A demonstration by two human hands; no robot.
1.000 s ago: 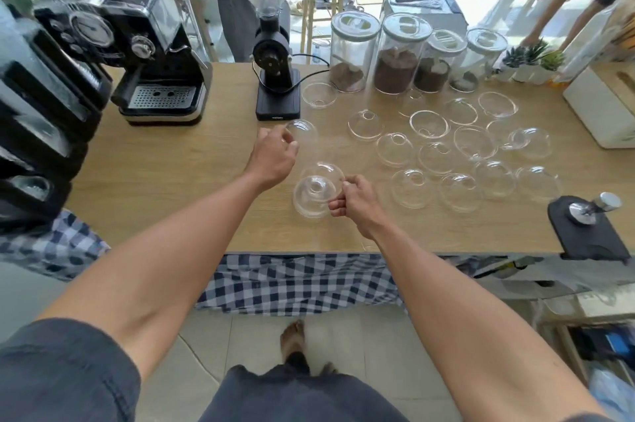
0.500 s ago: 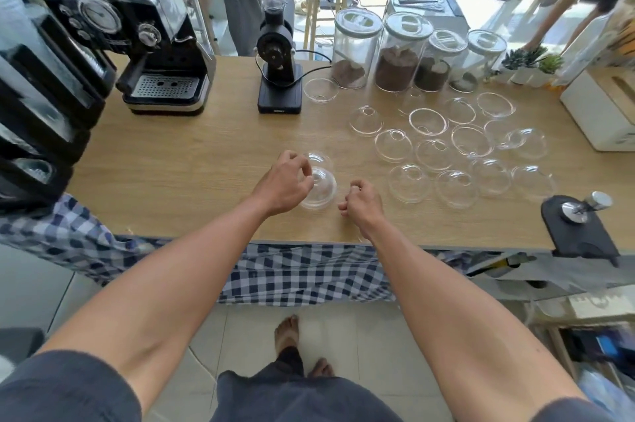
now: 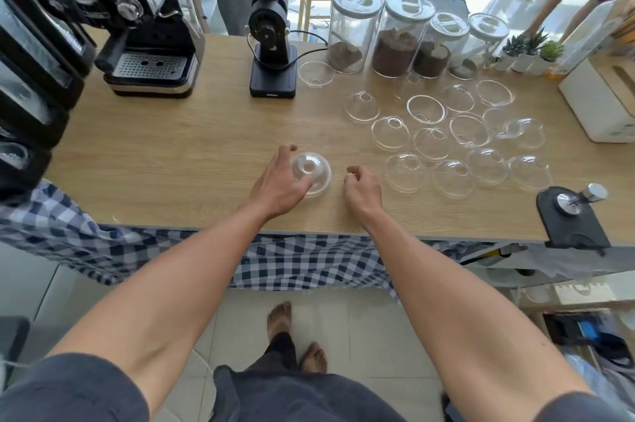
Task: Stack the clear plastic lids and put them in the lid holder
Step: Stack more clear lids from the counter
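Note:
A small stack of clear dome lids (image 3: 314, 172) rests on the wooden counter (image 3: 171, 146) near its front edge. My left hand (image 3: 278, 184) is curled around the stack from the left, fingers on its far side and thumb on the near side. A short way to the right, my right hand (image 3: 362, 187) hovers just off the stack with its fingers curled and nothing in them. Several more clear lids (image 3: 405, 172) lie scattered singly over the right half of the counter, some dome up, some dome down.
An espresso machine (image 3: 147, 43) and a black grinder (image 3: 273, 43) stand at the back. Glass jars of coffee (image 3: 395, 36) sit behind the lids. A white box (image 3: 601, 101) is far right, a tamper on a black mat (image 3: 572, 212) front right, and a black rack (image 3: 27, 77) far left.
My left hand carried a lid from farther back and set it onto the lid my right hand held. My right hand let go and drew slightly right.

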